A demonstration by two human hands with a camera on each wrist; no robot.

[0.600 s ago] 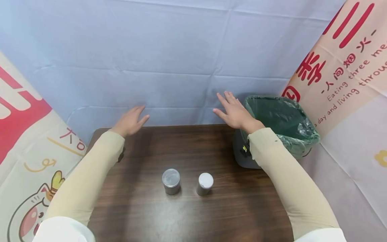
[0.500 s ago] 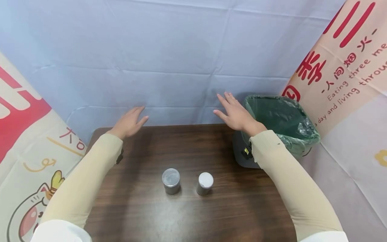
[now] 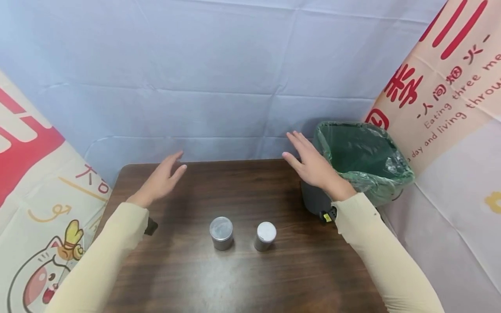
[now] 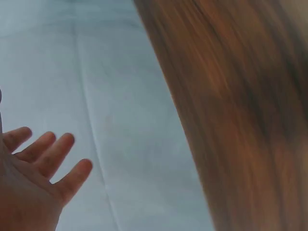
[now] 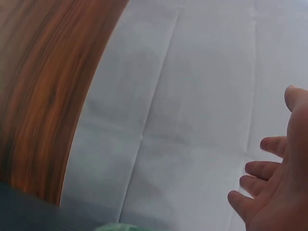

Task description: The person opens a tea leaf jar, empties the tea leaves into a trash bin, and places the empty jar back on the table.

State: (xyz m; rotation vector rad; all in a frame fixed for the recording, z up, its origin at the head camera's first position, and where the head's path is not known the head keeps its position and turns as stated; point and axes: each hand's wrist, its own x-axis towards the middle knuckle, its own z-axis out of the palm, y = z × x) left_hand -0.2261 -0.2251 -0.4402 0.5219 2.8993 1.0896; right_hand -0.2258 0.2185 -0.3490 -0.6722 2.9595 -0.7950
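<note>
My left hand hovers over the far left part of the brown wooden table, fingers extended and holding nothing. Above the table's far right, beside the bin, my right hand is stretched out with its palm bare. In the left wrist view the left fingers are spread apart; in the right wrist view the right fingers are slightly bent around no object. Nearer to me stand two upright containers: a wider grey tin with a translucent lid, and a narrower grey one with a white lid. Neither hand touches them.
A dark bin lined with a green plastic bag stands at the table's right, partly behind my right forearm. Pale blue cloth hangs behind the table's far edge. Printed cloths hang at both sides.
Both hands have drawn back toward me, the left one also a little leftward and the right one a little rightward. The two containers have not moved.
</note>
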